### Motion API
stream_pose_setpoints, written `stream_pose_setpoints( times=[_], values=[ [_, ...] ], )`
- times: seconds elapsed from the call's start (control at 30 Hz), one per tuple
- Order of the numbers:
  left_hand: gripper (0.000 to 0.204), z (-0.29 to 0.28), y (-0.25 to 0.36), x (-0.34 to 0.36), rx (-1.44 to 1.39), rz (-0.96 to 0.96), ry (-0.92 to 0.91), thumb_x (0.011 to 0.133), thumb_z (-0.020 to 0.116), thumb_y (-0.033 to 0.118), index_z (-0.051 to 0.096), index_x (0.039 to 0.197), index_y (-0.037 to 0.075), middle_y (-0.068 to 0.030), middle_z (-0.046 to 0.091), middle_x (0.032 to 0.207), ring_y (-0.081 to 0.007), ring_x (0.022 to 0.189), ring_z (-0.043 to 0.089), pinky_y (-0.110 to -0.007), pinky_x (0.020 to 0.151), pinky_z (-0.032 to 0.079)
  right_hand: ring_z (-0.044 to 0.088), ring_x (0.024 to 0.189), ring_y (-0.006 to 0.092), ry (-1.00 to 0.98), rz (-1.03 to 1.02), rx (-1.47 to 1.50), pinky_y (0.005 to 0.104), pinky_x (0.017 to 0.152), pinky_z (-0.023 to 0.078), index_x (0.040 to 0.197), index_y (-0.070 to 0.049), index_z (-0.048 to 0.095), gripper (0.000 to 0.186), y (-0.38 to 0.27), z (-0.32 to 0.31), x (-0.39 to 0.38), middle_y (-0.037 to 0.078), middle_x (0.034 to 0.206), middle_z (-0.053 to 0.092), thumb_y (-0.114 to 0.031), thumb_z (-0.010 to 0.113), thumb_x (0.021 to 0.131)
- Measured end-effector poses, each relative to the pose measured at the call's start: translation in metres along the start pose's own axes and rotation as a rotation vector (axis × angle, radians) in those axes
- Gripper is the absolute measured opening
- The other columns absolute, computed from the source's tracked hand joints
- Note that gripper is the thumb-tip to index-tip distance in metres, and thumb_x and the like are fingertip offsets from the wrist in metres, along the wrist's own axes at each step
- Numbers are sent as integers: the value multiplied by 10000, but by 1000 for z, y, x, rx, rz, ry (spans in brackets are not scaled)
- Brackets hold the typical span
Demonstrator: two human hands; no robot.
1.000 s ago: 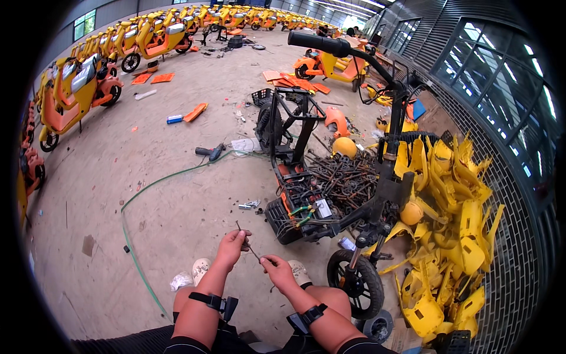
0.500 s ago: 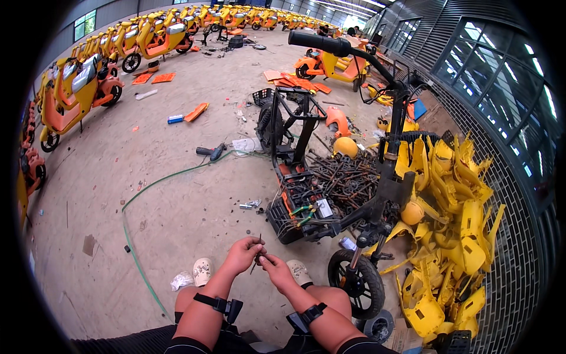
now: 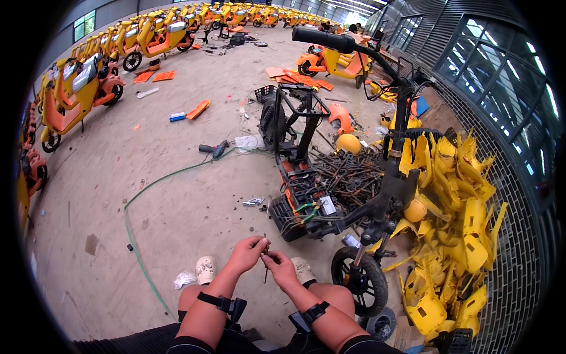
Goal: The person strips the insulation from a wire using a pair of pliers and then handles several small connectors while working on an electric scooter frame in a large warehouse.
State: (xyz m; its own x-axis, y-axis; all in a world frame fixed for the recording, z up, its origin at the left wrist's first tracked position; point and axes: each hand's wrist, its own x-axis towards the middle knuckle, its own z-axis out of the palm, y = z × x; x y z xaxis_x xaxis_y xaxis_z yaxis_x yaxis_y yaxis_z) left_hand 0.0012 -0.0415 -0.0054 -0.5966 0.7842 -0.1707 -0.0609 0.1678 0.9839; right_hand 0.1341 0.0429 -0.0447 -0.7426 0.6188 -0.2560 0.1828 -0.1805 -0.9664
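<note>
My left hand (image 3: 250, 252) and my right hand (image 3: 280, 269) meet above my knees, fingers closed in a pinch. Between them is a thin dark rod-like piece (image 3: 265, 276), its ends poking out above and below the fingertips; its exact kind is too small to make out. Just ahead and to the right stands a stripped electric scooter frame (image 3: 305, 137), with its handlebar grip (image 3: 323, 39), exposed wiring and front wheel (image 3: 361, 282). Neither hand touches it.
Yellow body panels (image 3: 439, 295) heap along the right wall, beside a pile of rusty metal parts (image 3: 348, 177). A green hose (image 3: 132, 242) curves over the floor to the left, near a cordless drill (image 3: 219, 150). Rows of yellow scooters (image 3: 76, 100) stand farther back.
The thin piece between my fingers has turned from a slant to nearly upright in the picture. My hands stay together, and the whole view has shifted slightly.
</note>
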Motion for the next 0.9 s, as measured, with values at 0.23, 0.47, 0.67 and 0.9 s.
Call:
stream_pose_setpoints(
  times=[0.23,0.47,0.67,0.9],
  values=[
    [314,-2,3,-5,40,37,17,1004,558,277,690,1076,2,-59,686,868,-129,802,618,-287,737,512,578,765,78,40,-53,58,240,707,479,1061,11,678,251,-4,0,-2,22,852,660,-203,691,931],
    [283,-7,-6,-4,217,150,149,971,586,272,676,1055,17,-153,692,906,-270,781,658,-353,720,513,595,777,84,126,-100,-60,238,707,478,1051,6,702,251,-12,-4,-1,9,831,664,-214,695,929],
    [239,-10,-3,-6,321,158,165,940,614,237,664,992,9,-170,674,900,-300,792,656,-373,722,516,601,792,92,47,-104,38,244,721,487,1078,14,679,274,-11,-6,0,22,875,665,-220,687,935],
    [188,-3,7,-10,274,198,93,907,672,167,671,994,0,-88,689,851,-150,746,621,-300,692,513,597,812,98,-29,-46,143,251,730,498,1153,6,643,305,-17,-8,0,31,920,656,-219,667,950]
  ],
)
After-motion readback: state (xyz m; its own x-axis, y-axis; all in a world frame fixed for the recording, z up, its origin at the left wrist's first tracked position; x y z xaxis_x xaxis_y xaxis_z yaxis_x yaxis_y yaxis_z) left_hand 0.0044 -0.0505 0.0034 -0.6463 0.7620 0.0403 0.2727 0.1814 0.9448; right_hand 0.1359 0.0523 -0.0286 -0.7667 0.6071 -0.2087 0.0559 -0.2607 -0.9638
